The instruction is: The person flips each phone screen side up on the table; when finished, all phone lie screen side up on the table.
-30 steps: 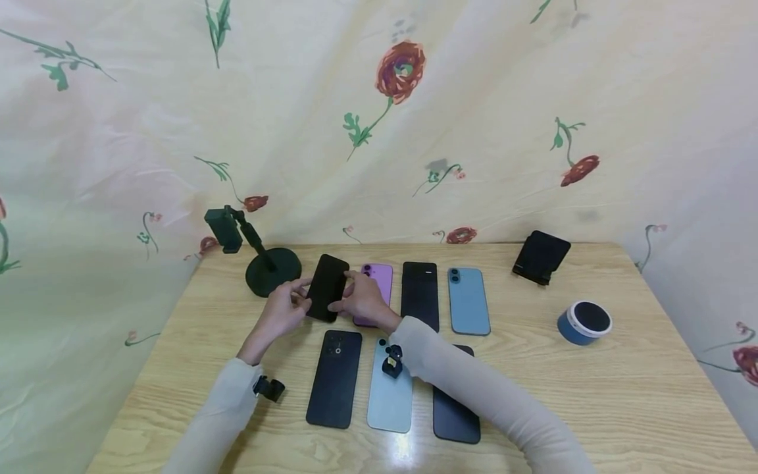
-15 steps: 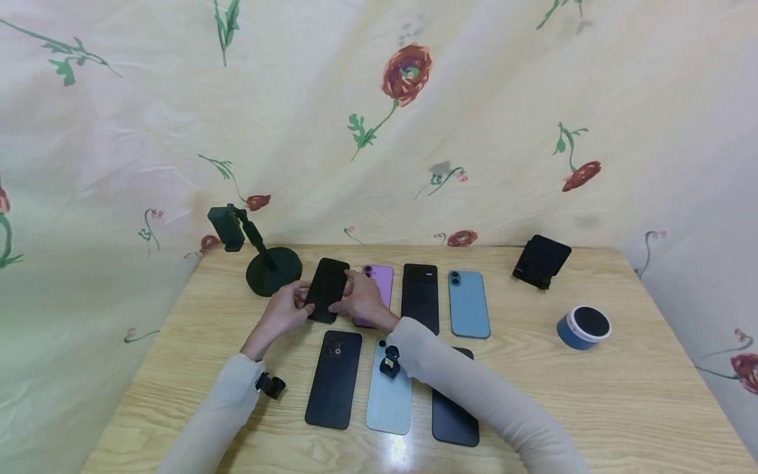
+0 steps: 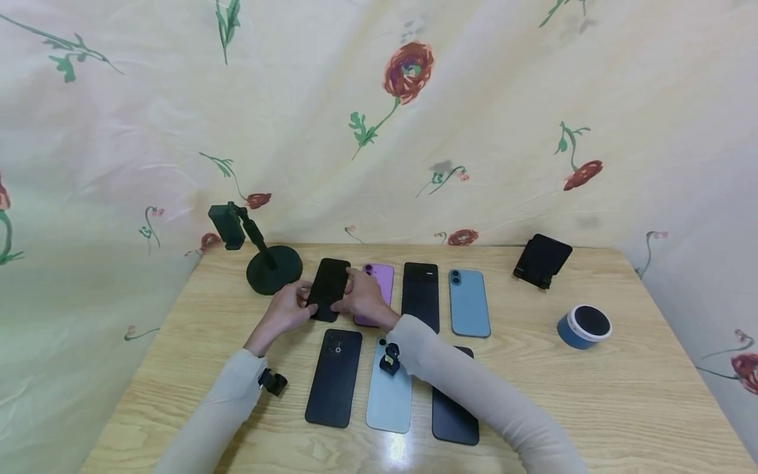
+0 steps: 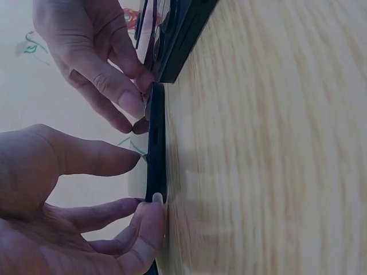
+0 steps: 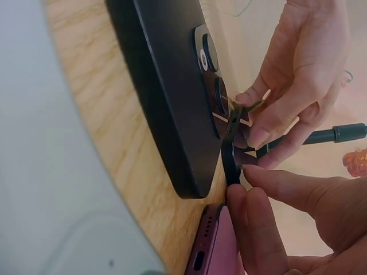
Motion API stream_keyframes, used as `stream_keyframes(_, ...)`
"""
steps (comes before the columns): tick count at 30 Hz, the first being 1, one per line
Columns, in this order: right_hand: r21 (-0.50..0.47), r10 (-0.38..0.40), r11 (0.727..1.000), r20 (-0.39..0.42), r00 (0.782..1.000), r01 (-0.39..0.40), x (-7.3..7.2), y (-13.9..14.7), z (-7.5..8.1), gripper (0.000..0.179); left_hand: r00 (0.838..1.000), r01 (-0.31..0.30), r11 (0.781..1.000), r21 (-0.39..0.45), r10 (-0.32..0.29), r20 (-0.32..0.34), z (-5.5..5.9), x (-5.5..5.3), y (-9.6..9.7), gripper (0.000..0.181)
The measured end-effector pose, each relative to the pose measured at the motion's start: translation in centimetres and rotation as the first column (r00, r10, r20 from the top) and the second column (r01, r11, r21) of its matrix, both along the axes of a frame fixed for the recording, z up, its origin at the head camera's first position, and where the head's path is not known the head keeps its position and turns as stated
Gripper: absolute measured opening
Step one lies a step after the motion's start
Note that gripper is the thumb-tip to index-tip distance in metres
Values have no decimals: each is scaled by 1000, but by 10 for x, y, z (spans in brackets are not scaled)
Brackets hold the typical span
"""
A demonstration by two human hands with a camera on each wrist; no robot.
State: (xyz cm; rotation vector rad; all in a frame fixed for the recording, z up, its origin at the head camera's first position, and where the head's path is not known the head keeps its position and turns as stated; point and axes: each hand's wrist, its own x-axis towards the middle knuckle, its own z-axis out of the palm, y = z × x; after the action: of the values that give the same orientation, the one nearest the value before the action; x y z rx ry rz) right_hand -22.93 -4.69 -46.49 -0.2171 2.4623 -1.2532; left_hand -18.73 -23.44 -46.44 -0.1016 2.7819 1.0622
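Note:
A black phone (image 3: 329, 284) lies flat or nearly so at the back left of the table, dark face up. My left hand (image 3: 285, 309) grips its left edge, thumb near the lower corner. At the right edge, my right hand (image 3: 362, 296) holds it between thumb and fingers. The left wrist view shows the phone (image 4: 156, 143) edge-on, close along the wood, with fingertips of both hands on it. A purple phone (image 3: 383, 280) sits partly hidden under my right hand. In the right wrist view, a dark phone with round camera lenses (image 5: 163, 86) looms in front.
A black phone (image 3: 420, 296) and a blue phone (image 3: 470, 306) continue the back row. In front lie a dark phone (image 3: 334, 388), a light-blue phone (image 3: 387, 405) and another dark phone (image 3: 454, 418). Stands (image 3: 275, 270) (image 3: 542, 260) and a blue-white speaker (image 3: 583, 327) flank them.
Both hands stay on the black phone, which has barely shifted. The head view has tilted slightly; the other things keep their places.

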Motion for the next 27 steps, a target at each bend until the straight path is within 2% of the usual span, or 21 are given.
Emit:
stream_keyframes(6, 23, 1, 1000, -8, 1000, 0, -1, 1, 2, 97, 1000, 0, 1000, 5, 0, 2, -1, -1, 2, 50)
stream_keyframes(14, 2, 11, 1000, 14, 1000, -11, 0, 7, 4, 96, 1000, 6, 1000, 6, -6, 9, -2, -1, 2, 51)
stream_keyframes(20, -23, 39, 999, 18, 999, -38, 3, 12, 10, 90, 999, 10, 999, -34, -12, -38, 1, 3, 6, 57)
stream_keyframes(27, -40, 85, 995, -42, 996, -86, 4, 22, 16, 86, 994, -4, 998, -60, -3, -112, 4, 8, 14, 62)
